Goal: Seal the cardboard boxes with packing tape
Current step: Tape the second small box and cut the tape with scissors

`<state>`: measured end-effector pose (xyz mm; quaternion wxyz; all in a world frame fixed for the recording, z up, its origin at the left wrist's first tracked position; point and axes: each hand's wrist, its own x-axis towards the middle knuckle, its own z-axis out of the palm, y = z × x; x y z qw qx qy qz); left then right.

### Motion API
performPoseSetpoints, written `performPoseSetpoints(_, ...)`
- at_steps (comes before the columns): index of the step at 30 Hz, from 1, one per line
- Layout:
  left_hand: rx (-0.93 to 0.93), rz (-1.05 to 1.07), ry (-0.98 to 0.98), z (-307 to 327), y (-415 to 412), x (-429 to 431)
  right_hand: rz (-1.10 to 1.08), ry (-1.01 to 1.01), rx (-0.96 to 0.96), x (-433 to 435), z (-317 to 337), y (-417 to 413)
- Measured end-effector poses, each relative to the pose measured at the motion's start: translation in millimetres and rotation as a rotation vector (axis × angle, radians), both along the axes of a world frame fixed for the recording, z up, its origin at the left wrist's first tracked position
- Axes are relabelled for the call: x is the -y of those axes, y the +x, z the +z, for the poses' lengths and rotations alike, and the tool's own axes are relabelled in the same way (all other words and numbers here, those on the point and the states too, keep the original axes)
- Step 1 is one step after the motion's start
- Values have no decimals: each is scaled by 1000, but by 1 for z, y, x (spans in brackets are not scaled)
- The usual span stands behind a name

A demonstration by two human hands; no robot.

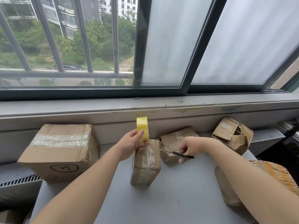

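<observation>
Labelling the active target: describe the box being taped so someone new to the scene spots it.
Below the window, a grey table carries several cardboard boxes. The one meant is the narrow box standing upright at the table's middle. Only it has the left hand holding a yellow tape roll over its top, with scissors in the right hand alongside.

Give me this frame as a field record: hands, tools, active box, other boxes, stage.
left hand: holds tape roll upright just above small box
right hand: grips scissors, blades pointing left at small box's top edge
small box: stands on gray table, clear tape across top
other boxes: large taped box left; crushed box behind; torn box far right
stage: cut looks imminent; tape strand hard to see
</observation>
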<state>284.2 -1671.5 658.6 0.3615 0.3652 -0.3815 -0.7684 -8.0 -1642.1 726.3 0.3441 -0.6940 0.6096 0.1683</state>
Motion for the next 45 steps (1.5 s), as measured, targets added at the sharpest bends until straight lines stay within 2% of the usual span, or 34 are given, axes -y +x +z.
performPoseSetpoints(5,50,1,16,1,5,0,-253,56,11,-43,-34,-36)
performPoseSetpoints(9,69,23,32,2,11,-2,-238,139,-198,-84,-79,-25)
performPoseSetpoints(13,64,44,50,3,18,-8,-175,129,-363,-103,-121,12)
performPoseSetpoints(19,83,69,52,5,19,-19,-181,195,-337,-108,-144,56)
performPoseSetpoints(25,114,66,31,7,22,-28,-154,91,-300,-107,-148,71)
performPoseSetpoints(30,111,65,33,8,24,-32,-238,57,-226,-110,-153,74)
performPoseSetpoints(34,103,61,33,11,24,-35,-401,-149,-165,-106,-139,71)
performPoseSetpoints(37,83,94,32,11,27,-36,-475,-596,-80,-98,-114,63)
performPoseSetpoints(39,71,126,30,10,30,-35,-254,-957,75,-95,-97,70)
performPoseSetpoints(41,67,158,32,9,33,-34,28,-1166,154,-93,-90,86)
performPoseSetpoints(43,65,181,32,9,35,-34,125,-1176,181,-87,-92,106)
performPoseSetpoints(45,61,185,28,9,38,-34,108,-1110,187,-80,-95,122)
